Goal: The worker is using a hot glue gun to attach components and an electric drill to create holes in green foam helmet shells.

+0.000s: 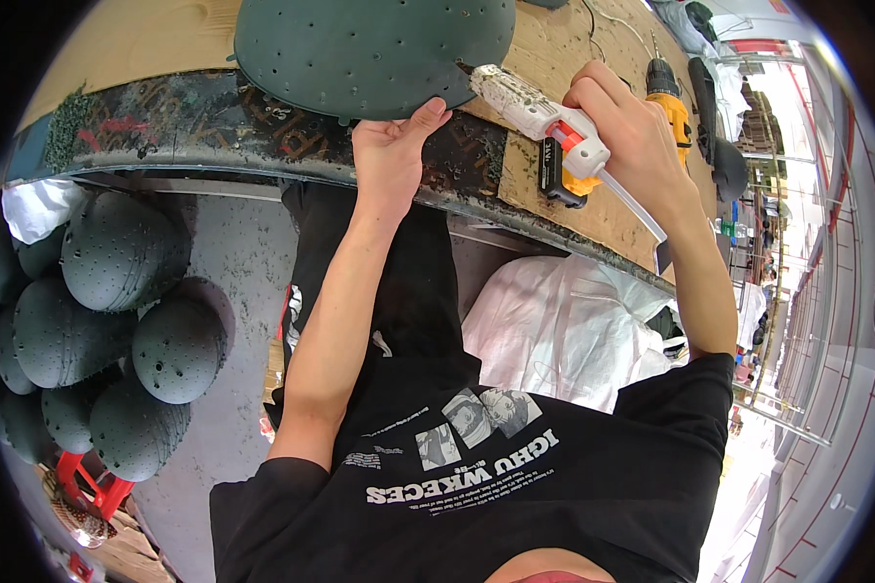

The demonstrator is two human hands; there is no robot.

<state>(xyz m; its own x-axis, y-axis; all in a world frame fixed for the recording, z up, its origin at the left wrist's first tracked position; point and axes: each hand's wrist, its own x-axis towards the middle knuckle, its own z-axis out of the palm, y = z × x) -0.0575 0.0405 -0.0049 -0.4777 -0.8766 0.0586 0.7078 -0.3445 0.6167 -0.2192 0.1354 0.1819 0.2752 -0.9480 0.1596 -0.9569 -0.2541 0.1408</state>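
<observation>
Two bare hands [391, 160] were at work around a dark green dome [369, 49], which sat on the table [209, 112] and was dotted with small holes. The left hand was partly closed on the dome's near rim, its thumb lying along the edge and the other fingers mostly hidden from view. The right hand [637, 141], to the right of the dome, was curled around a white glue gun [535, 109] with a red-orange part, and a clear stick [637, 206] stuck out of its back end. The gun's tip pointed at the dome's right edge; whether it touched could not be told.

Farther right of the dome, partly behind the right hand, lay a yellow and black drill [673, 109]. Cardboard [544, 37] covered the table to the dome's right, and a thin cable [617, 21] ran over it. Below and left of the dome, a heap of similar dark domes [126, 253] stood off the table, with a red stool [92, 491] lower down. Below and right of the dome bulged a big white sack [559, 321].
</observation>
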